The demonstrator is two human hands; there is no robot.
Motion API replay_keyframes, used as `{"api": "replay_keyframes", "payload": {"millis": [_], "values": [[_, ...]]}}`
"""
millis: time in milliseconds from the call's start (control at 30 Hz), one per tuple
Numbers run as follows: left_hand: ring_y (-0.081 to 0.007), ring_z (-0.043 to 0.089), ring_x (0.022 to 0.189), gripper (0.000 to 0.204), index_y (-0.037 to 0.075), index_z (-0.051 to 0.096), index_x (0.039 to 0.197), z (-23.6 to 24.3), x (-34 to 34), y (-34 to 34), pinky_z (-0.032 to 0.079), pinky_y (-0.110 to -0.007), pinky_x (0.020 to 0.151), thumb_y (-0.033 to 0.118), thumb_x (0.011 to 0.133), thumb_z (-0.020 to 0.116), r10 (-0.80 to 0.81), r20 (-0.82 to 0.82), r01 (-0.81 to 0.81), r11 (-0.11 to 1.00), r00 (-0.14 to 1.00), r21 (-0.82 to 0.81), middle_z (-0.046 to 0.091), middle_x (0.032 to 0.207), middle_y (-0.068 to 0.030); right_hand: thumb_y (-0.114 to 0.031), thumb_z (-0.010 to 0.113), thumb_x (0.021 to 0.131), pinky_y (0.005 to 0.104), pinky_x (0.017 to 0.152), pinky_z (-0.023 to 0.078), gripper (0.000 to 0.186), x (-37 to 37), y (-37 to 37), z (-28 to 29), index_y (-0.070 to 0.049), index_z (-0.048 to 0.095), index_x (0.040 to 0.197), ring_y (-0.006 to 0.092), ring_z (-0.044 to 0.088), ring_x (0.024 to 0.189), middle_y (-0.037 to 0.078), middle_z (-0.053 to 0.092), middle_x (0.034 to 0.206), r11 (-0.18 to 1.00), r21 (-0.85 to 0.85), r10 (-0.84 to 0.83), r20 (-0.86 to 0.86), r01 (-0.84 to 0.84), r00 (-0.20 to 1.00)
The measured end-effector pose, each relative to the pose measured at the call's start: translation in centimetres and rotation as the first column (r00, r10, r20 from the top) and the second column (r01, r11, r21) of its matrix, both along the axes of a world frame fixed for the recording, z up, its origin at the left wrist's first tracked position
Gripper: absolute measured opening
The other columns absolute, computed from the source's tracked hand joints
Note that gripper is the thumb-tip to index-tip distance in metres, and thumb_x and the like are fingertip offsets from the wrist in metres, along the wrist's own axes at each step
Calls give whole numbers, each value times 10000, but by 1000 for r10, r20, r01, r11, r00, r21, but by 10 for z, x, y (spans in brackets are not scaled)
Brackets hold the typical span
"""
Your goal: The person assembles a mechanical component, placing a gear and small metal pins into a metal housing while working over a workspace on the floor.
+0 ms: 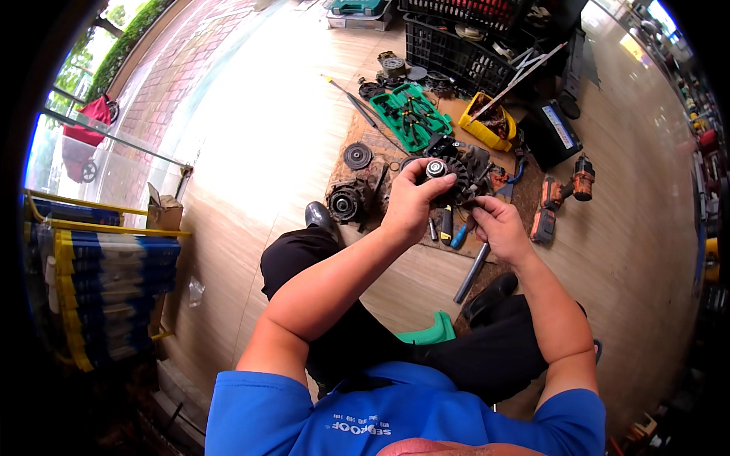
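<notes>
My left hand [411, 202] is closed round the end of a dark alternator rotor [458, 176], its thumb beside a shiny round bearing [436, 169] that faces up. Just right of the rotor, my right hand [499, 229] is closed in a pinch; whatever sits between its fingertips is too small to make out. Below the hands lie a yellow-and-black knife [446, 225], a blue-handled screwdriver [459, 237] and a grey metal tube [473, 272]. Left of my left hand rests an alternator body [346, 202], with a dark round disc [357, 156] beyond it.
An open green tool case [397, 134], a yellow container [482, 135] of parts and black crates [449, 53] stand farther off. To the right are a black battery [553, 134] and an orange cordless impact wrench [572, 180]. A yellow-framed rack [114, 285] stands at left.
</notes>
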State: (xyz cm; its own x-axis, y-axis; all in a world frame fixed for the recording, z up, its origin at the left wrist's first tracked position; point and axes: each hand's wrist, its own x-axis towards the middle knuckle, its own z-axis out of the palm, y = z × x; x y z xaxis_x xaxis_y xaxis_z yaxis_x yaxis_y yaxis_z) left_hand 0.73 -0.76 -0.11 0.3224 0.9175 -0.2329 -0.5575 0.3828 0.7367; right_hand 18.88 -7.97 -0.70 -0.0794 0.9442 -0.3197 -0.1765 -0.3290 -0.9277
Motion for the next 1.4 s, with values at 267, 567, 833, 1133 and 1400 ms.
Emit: {"api": "replay_keyframes", "payload": {"millis": [267,567,833,1133,1400], "values": [[-157,647,836,191,72,564,1009,6,-5,5,578,-375,757,49,849,665,17,62,-12,998,998,-67,642,932,-40,-58,529,966,179,521,367,167,1,-1,2,-1,617,1095,29,462,580,32,651,791,999,33,-1,-6,1,1000],[-162,645,818,178,79,565,1025,12,-10,4,562,-373,738,84,866,646,-15,57,20,994,998,-104,648,938,-39,-32,527,954,174,524,369,213,0,0,1,6,610,1146,26,456,584,45,660,807,999,5,51,19,-51,999],[-170,653,829,186,77,561,1034,10,-9,3,572,-366,724,71,865,638,-10,37,13,995,999,-97,652,943,-47,-18,520,948,187,512,374,263,1,0,-1,16,604,1194,27,458,576,34,663,810,998,-5,56,36,-56,998],[-173,661,842,179,63,554,1024,9,-11,8,576,-353,720,68,865,637,-13,29,15,998,1000,-66,650,951,-56,-25,506,956,195,510,376,296,4,1,1,15,578,1240,30,447,561,46,670,825,998,10,58,155,-61,986],[-178,654,873,180,69,552,1018,14,-14,9,564,-348,755,85,865,645,7,24,-5,996,1000,-84,647,979,-62,-43,503,962,208,510,410,262,4,1,4,11,600,1200,38,456,542,69,672,811,998,6,57,181,-59,982]]}}
